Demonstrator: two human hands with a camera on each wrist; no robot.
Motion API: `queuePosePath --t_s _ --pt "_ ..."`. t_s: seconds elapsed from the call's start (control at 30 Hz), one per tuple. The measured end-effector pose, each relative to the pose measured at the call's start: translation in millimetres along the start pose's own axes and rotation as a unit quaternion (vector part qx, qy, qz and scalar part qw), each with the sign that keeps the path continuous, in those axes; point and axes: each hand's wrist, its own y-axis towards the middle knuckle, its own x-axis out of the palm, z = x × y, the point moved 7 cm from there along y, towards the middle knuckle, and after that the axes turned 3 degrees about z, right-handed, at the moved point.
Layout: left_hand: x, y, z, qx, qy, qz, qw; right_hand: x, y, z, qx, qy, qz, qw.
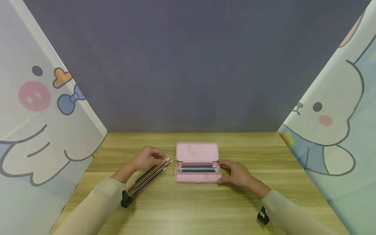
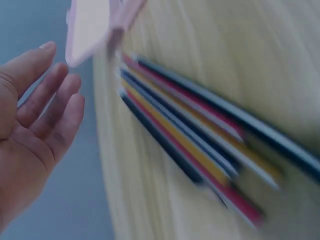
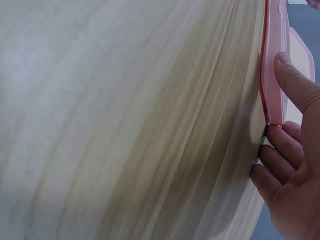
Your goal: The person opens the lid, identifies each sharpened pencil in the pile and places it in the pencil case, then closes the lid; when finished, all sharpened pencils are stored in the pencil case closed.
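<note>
A pink pencil case (image 1: pixel 191 178) lies on the table with its lid (image 1: pixel 197 151) raised at the back. Several pencils (image 1: pixel 198 170) rest lengthwise in its rear part. At its right end, my right hand (image 1: pixel 239 174) holds the case, thumb (image 3: pixel 292 80) against the front wall and fingers (image 3: pixel 282 145) by the end. To the left lies a slanted bunch of loose pencils (image 2: pixel 175 135) in dark, red and yellow colours. Above their upper ends is my left hand (image 1: pixel 147 159); the left wrist view shows its fingers (image 2: pixel 67 115) loosely extended, holding nothing.
The wooden table (image 1: pixel 199 209) meets a dark grey panel (image 1: pixel 188 65) at the back. Cartoon-printed panels stand on the left (image 1: pixel 53 130) and right (image 1: pixel 337 124). The case's front part has a small divider.
</note>
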Motion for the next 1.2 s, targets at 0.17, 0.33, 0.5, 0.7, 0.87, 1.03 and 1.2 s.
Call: queuePosePath --t_s 0.17,0.33,0.5,0.7,0.87,1.03,1.2 --pt "-15.4 -24.4 -33.9 -0.035 -0.055 0.0 0.9979 -2 2 -1 -0.002 -0.005 -0.005 1.0" --pt "-18.2 -40.9 -59.4 -0.07 -0.107 -0.008 0.9917 0 -1 0 -0.001 0.0 -0.011 1.0" --pt "-16.8 -47.5 -71.8 -0.088 -0.109 -0.007 0.99 0 -1 -1 -0.004 0.002 -0.007 1.0" --pt "-12.6 -51.5 -79.9 -0.088 -0.099 -0.003 0.9912 0 0 -2 -0.003 -0.002 -0.008 1.0" --pt "-10.8 -51.5 -82.4 -0.078 -0.094 0.003 0.9925 0 0 0 0.001 -0.003 -0.009 1.0" --pt "-10.4 -49.7 -81.5 -0.07 -0.081 0.002 0.9943 0 0 0 -0.001 0.0 -0.008 1.0" --pt "-10.8 -47.6 -78.2 -0.061 -0.061 -0.006 0.9963 0 1 0 -0.001 0.0 -0.009 1.0"
